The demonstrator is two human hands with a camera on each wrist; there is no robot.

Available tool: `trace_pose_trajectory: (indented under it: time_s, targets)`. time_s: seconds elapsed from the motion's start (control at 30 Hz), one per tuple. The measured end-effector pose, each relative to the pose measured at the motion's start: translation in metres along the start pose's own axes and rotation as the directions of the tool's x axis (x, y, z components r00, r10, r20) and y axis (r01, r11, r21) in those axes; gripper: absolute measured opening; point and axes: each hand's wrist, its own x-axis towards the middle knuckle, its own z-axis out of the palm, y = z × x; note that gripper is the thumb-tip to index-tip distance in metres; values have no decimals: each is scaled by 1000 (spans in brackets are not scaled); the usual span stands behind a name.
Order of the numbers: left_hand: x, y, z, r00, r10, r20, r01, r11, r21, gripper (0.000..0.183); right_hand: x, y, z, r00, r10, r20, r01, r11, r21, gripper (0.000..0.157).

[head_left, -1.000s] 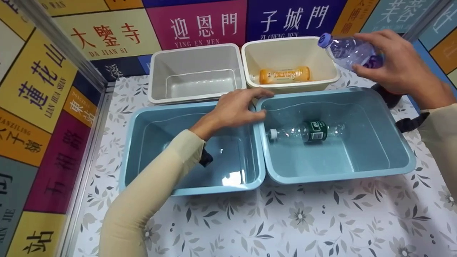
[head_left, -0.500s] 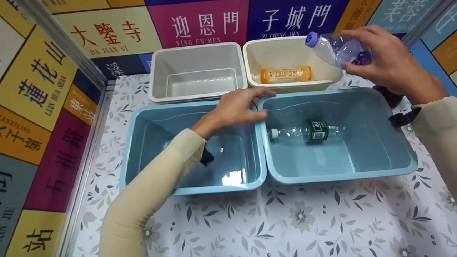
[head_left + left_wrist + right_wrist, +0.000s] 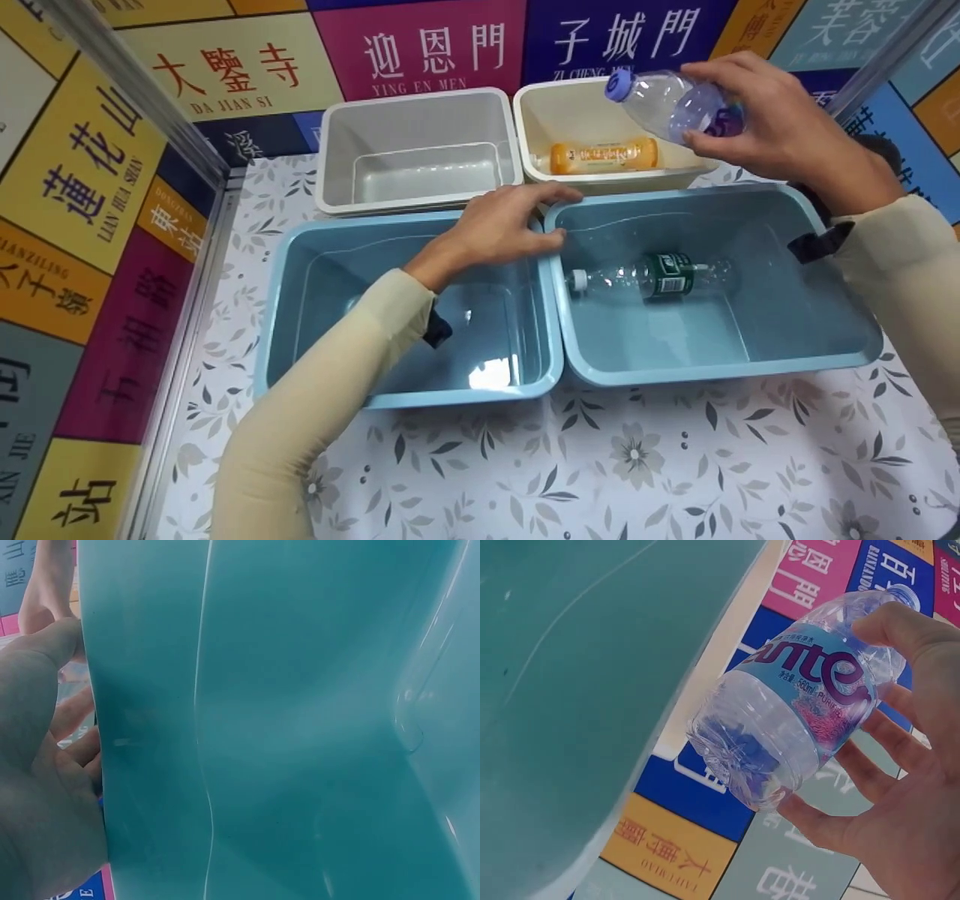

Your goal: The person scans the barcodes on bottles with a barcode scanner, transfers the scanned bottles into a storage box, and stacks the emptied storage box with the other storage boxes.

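Bottle [image 3: 664, 103] farther left, in right hand [image 3: 787, 124]

glossy plastic bottle [image 3: 791, 701], smooth plastic tubs [image 3: 652, 337], probably metal frame [image 3: 133, 88]

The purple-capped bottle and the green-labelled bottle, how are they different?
The purple-capped bottle is held up in the right hand; the green-labelled bottle lies in the right blue bin. The green-labelled bottle's cap is white, the purple-capped bottle's purple. Both are clear.
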Motion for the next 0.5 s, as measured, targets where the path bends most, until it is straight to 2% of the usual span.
trace_pose_trajectory:
  time_s: [0.5]
  targets:
    - [0, -2, 1, 1000, 18, -10, -18, 999, -36, 57, 19, -36, 6, 996, -94, -1, 94, 995, 15, 74]
